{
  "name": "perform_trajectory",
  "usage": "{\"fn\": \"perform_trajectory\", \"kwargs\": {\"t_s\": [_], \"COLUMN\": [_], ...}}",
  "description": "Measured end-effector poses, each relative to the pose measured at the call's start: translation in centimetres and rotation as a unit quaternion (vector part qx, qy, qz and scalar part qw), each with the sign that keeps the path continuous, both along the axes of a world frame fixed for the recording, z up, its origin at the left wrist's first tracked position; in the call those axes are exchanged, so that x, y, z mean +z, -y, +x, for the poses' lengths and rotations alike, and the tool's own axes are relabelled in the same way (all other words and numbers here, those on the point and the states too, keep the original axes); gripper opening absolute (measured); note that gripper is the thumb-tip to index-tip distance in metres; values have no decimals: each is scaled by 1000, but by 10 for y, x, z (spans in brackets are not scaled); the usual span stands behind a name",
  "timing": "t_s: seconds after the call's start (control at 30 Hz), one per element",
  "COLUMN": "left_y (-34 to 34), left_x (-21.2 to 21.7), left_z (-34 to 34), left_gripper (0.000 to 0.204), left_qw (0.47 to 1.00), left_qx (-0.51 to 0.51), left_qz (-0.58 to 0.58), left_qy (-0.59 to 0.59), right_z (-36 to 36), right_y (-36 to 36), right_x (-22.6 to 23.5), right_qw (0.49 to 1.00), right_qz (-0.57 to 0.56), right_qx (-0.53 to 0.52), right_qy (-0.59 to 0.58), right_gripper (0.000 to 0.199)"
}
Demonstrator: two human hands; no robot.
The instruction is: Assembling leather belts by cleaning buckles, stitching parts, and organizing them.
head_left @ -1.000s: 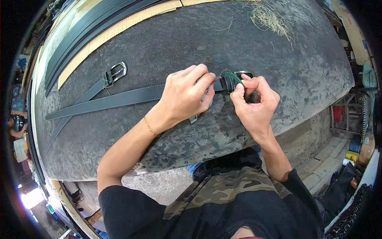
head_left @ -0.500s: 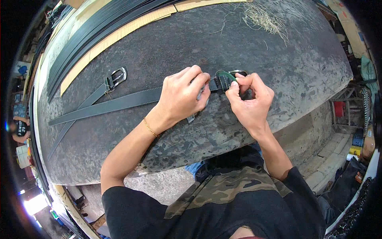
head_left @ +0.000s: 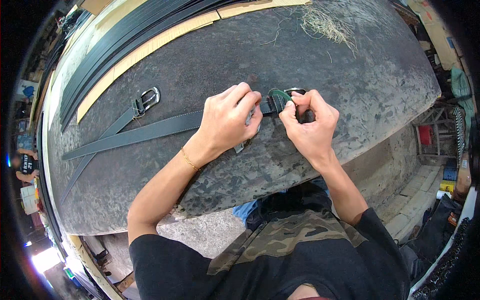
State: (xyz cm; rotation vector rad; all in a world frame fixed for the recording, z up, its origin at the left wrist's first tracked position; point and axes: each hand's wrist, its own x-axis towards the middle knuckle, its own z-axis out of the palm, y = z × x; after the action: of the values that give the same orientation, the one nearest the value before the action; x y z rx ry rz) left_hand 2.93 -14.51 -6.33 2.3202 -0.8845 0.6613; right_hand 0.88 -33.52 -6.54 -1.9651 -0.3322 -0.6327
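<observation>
Right hand (head_left: 315,127) is pinching a green strip (head_left: 280,93) by the buckle (head_left: 298,90), belt (head_left: 150,130) lying across the table (head_left: 225,65), left hand (head_left: 226,116) curled over it round some greyish thing (head_left: 249,117), can't really tell what

Looks like a small belt workshop. Has a broad, dark table (head_left: 380,100), scuffed and blotched all over, with stitched belts (head_left: 145,131) lying across it and a metal buckle (head_left: 158,95) at the end of one. Shows long dark straps (head_left: 107,62) stacked in bulk along the far left side, next to strips of cardboard (head_left: 97,95), plus a tangle of pale, loose threads (head_left: 326,25) near the far edge. Comes with a rough, grey floor (head_left: 200,230) below, mixed clutter (head_left: 447,187) packed close on the right, and another person (head_left: 26,167) in the background at far left.
</observation>
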Motion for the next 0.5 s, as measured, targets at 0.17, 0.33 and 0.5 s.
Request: {"fn": "perform_trajectory", "kwargs": {"t_s": [0.17,0.33,0.5], "left_y": [3,20,92], "left_x": [10,34,49], "left_z": [6,43,143], "left_gripper": [17,12,10], "left_qw": [998,998,996], "left_qx": [9,8,37], "left_qz": [-54,-56,20], "left_qy": [-35,8,74], "right_z": [1,-4,-38], "right_y": [11,87,190], "right_x": [5,16,28], "right_qw": [973,938,863], "right_qz": [226,340,494], "right_qx": [-13,-67,-89], "right_qy": [-49,-31,-56], "right_gripper": [6,8,13]}}
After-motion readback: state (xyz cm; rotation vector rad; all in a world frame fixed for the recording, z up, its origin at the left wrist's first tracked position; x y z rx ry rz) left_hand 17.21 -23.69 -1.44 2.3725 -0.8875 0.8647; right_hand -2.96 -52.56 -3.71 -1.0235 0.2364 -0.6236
